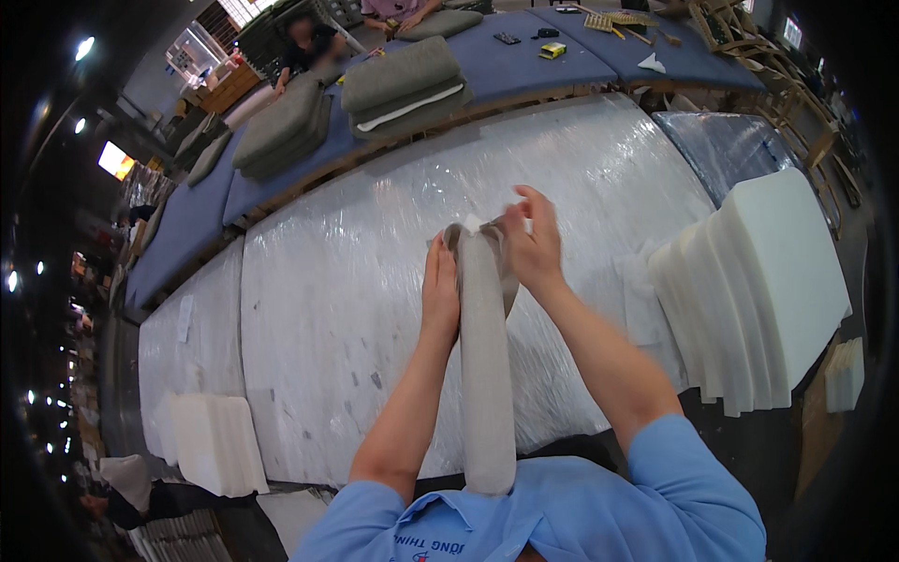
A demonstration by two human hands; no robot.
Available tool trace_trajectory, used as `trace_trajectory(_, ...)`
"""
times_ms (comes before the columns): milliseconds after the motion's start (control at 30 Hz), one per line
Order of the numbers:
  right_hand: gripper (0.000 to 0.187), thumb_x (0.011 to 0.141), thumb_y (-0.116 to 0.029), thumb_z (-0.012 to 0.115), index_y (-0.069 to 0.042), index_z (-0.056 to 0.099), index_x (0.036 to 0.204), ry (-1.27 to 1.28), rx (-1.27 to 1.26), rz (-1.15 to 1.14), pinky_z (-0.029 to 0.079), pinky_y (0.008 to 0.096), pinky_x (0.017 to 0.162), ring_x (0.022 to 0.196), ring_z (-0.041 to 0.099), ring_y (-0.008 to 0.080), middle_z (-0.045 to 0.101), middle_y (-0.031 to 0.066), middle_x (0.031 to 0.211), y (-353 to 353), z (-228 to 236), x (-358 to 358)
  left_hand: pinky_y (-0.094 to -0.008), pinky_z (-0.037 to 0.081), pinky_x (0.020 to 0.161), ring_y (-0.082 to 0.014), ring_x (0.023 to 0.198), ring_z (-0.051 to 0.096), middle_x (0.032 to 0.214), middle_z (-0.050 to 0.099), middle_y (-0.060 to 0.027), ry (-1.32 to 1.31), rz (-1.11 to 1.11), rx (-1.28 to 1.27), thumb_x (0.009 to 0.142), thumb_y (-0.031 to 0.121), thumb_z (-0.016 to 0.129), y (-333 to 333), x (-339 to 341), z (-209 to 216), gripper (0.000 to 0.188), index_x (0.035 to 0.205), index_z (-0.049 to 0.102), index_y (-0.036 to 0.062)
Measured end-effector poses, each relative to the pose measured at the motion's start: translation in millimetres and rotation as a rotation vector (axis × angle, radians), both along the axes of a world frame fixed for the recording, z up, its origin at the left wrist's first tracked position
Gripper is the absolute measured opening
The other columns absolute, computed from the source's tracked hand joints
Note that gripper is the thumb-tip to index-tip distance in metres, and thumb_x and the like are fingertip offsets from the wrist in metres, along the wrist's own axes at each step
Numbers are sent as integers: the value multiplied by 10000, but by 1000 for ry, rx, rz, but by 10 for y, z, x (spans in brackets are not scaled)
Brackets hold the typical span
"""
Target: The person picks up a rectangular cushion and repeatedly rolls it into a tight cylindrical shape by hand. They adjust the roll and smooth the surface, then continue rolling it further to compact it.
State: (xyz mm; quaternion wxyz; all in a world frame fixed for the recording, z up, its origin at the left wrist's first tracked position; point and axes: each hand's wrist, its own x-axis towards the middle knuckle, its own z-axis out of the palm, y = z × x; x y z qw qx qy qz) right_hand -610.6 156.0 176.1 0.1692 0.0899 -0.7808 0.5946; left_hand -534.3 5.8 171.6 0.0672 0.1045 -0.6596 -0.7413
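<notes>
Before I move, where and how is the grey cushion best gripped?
Probably by the middle of its long, narrow strip, straddled from above: that stretch of the grey cushion faces up, looks slim and lies bare. The far end is taken, with the left hand along its left side and the right hand at its right; the near end is close to the blue shirt.

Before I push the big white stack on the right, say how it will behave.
The big white stack will probably shift layer by layer, since its slabs show staggered edges. Their foamy, matte look suggests they may be light and squashy.
</notes>
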Motion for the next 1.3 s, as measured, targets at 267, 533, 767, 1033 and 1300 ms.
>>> trace_trajectory(267, 850, 1084, -629, 347, -28, 178, 1661, -172, -133, 389, 147, 536, 1267, 1585, 96, 473, 106, 328, 1683, 93, 118, 1412, -393, 70, 1301, -287, 1626, 25, 1762, 33, -153, 90, -251, -34, 1121, 552, 283, 409, 887, 265, 815, 1676, 14, 20)
trace_trajectory(533, 871, 1077, -641, 354, -24, 170, 1664, -177, 26, 411, 103, 550, 1270, 1582, 38, 515, 26, 364, 1685, -36, 253, 1599, -393, 38, 1301, -283, 1628, 16, 1768, 35, -128, 100, -184, -84, 1112, 594, 240, 394, 1050, 154, 822, 1682, 42, 37)
trace_trajectory(767, 842, 1082, -618, 359, -3, 241, 1644, -95, -72, 507, 94, 561, 1268, 1579, 60, 511, 32, 342, 1695, 256, 134, 2201, -405, 42, 1300, -287, 1628, 18, 1767, 45, -135, 56, -243, -83, 1098, 626, 244, 553, 1964, 321, 861, 1681, 37, 27)
trace_trajectory(1033, 842, 1081, -607, 369, 13, 251, 1638, -85, -45, 494, 80, 563, 1271, 1586, 76, 490, 49, 323, 1704, 242, 160, 2323, -447, 53, 1298, -337, 1628, 20, 1756, 51, -190, 128, -251, -362, 1110, 545, 249, 485, 1983, 244, 787, 1673, 117, 12)
trace_trajectory(1300, 847, 1091, -567, 373, 4, 128, 1666, -38, -51, 593, 76, 515, 1284, 1612, 21, 431, 15, 260, 1735, 451, 37, 2755, -467, 60, 1296, -379, 1623, 30, 1748, 34, -228, 208, -253, -334, 1101, 424, 374, 532, 2543, 99, 757, 1674, 112, 5)
